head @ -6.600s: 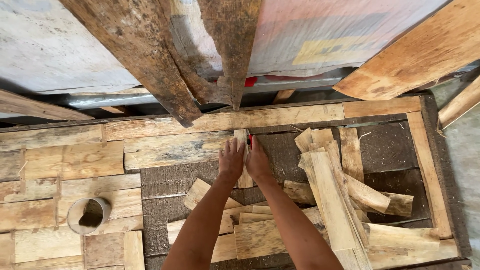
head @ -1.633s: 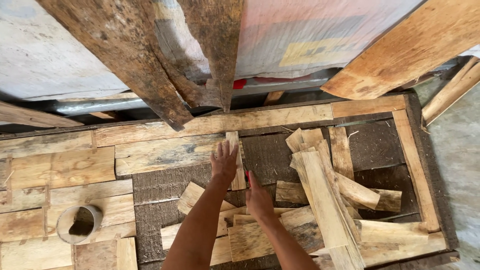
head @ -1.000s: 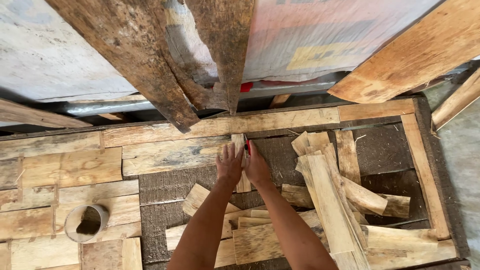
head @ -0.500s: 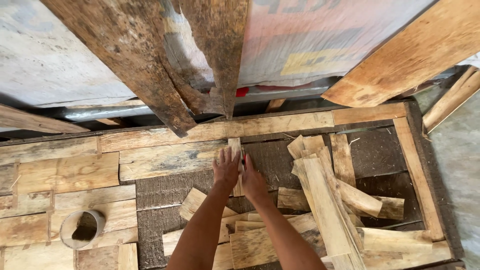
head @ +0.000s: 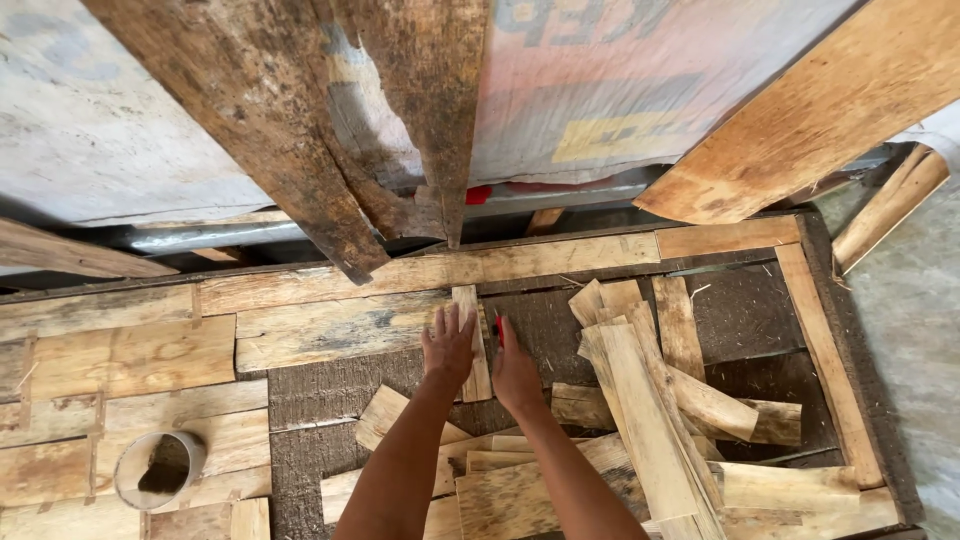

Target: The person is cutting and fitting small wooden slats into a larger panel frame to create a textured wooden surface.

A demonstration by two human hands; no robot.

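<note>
Observed from the head view: both hands rest on one narrow wood strip [head: 471, 340] that lies flat on the dark base board [head: 530, 330], near the middle of the scene.

The strip's long axis runs near to far. Its far end butts against the long horizontal plank [head: 430, 272] along the far edge, and its left edge sits just beside the end of a wide flat plank [head: 330, 335] already lying on the left.

The left hand [head: 447, 345] lies palm down with fingers spread and extended, overlapping the strip's left edge and the adjoining plank end. It presses flat; it is not clamped on anything.

The right hand [head: 515, 368] sits just to the right of the strip, on the dark board, fingers together and pointing far. A small red object [head: 498, 327] shows at its fingertips; whether the fingers pinch it cannot be told.

The strip thus lies between the two hands, with the left hand on it and the right hand beside it; the left is the nearer.

To the right, a loose pile of wood offcuts [head: 640, 420] lies jumbled. At near left, an open round container [head: 160, 470] stands on the laid planks.
</note>
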